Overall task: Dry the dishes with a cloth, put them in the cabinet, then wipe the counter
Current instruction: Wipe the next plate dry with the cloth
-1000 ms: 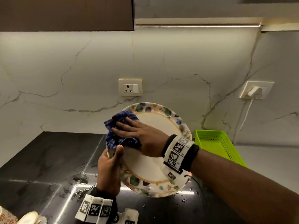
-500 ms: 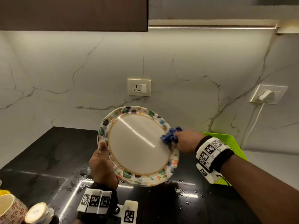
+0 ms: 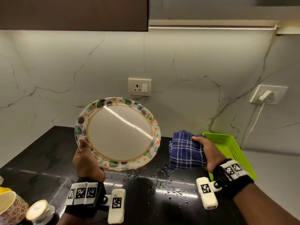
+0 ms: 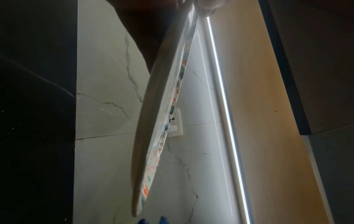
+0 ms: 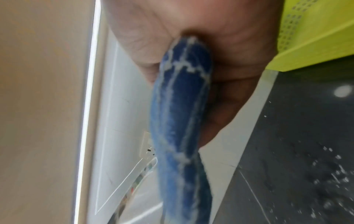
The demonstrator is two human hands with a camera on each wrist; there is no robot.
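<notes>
I'm holding the plate (image 3: 119,134) tilted at centre frame, left hand (image 3: 86,161) pinching its lower-left rim; right hand (image 3: 207,153), apparently fisted on the cloth (image 3: 185,150), is sitting just right, apart.

Kitchen corner with a white marble-look wall (image 3: 68,67) above a glossy black counter (image 3: 40,153).
A dark upper cabinet (image 3: 73,13), a lit under-cabinet light strip (image 3: 211,27), two wall sockets.
</notes>
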